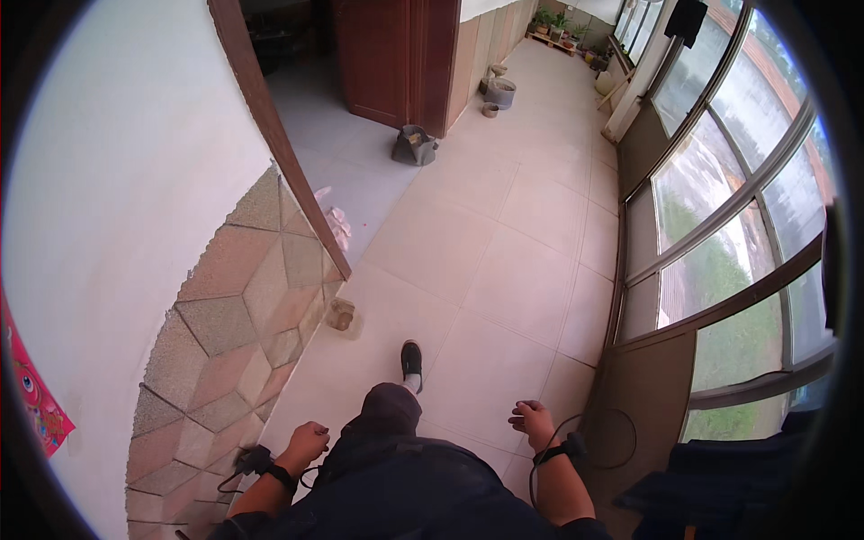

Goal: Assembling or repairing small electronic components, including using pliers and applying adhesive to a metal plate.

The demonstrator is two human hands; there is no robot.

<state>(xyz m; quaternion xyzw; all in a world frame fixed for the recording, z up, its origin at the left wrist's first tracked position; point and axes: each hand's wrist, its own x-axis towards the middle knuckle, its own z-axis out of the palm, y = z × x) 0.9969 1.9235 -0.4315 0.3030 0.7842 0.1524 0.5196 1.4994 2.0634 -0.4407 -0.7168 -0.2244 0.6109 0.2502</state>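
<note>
Low at the left, my left hand hangs beside my body with its fingers curled in, and nothing shows in it. To the right, my right hand is held away from my side, empty, its fingers loosely bent and apart. Each wrist wears a black strap with a small dark device and a thin cable. Neither hand touches anything. Nearest to the left hand is the wall's tan and pink stone-patterned lower part. One foot in a black shoe is forward on the pale tiled floor.
A small clear container sits by the left wall. Ahead, a dark bag stands near a red-brown door. Farther along are a grey bucket, small bowls and potted plants. Framed windows line the right side.
</note>
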